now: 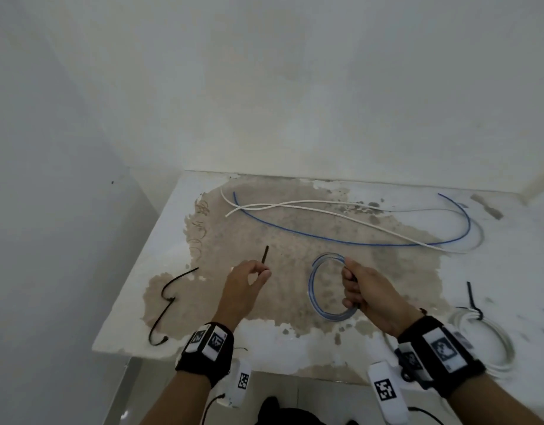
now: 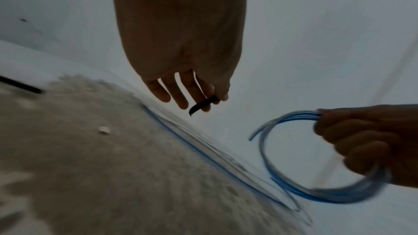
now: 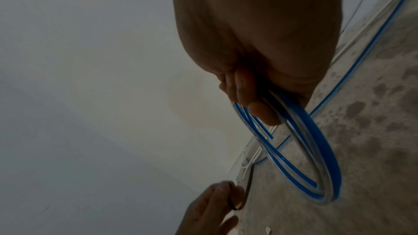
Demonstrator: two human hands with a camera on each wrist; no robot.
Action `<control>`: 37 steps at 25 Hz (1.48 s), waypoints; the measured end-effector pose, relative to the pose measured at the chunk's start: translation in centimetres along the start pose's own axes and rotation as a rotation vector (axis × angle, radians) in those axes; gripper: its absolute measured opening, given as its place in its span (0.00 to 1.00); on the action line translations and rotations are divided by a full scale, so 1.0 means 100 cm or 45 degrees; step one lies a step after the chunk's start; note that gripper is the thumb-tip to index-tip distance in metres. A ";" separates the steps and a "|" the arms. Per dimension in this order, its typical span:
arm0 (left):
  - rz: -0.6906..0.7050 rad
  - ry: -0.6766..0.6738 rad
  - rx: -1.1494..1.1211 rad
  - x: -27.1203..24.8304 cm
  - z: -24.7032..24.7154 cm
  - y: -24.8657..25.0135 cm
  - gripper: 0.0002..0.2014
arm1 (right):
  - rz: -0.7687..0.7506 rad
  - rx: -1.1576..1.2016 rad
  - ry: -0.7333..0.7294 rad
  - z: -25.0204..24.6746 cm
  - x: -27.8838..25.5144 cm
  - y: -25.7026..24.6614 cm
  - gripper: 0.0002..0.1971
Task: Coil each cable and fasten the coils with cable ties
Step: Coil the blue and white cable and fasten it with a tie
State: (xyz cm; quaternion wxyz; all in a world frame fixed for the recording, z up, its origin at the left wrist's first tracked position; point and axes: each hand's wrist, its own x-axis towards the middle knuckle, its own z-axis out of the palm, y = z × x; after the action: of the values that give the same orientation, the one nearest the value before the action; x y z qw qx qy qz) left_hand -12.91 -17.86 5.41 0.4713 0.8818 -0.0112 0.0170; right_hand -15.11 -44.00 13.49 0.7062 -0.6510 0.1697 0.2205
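Note:
My right hand (image 1: pixel 353 289) grips a coil of clear-and-blue cable (image 1: pixel 314 289) by its right side; the coil (image 3: pixel 316 163) hangs from my curled fingers (image 3: pixel 262 112) just above the table. My left hand (image 1: pixel 252 279) pinches a short black cable tie (image 1: pixel 265 256) between thumb and forefinger, left of the coil. The tie (image 2: pixel 202 104) curves down from my fingertips. Uncoiled blue cable (image 1: pixel 341 240) and white cable (image 1: pixel 325 210) lie stretched across the back of the table.
A white table (image 1: pixel 135 308) with a worn brown patch stands in a white-walled corner. More black cable ties (image 1: pixel 168 299) lie at the left. A tied white coil (image 1: pixel 491 342) with a dark tie (image 1: pixel 472 299) rests at the right edge.

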 end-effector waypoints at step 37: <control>-0.499 -0.909 -0.770 -0.016 0.069 0.200 0.13 | -0.800 -0.756 0.448 -0.054 -0.052 -0.001 0.04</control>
State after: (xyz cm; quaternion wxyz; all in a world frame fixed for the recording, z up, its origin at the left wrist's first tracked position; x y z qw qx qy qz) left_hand -15.06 -34.72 18.17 0.6666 0.6423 -0.0103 -0.3782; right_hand -19.16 -49.83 15.80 0.4823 -0.8724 0.0110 -0.0786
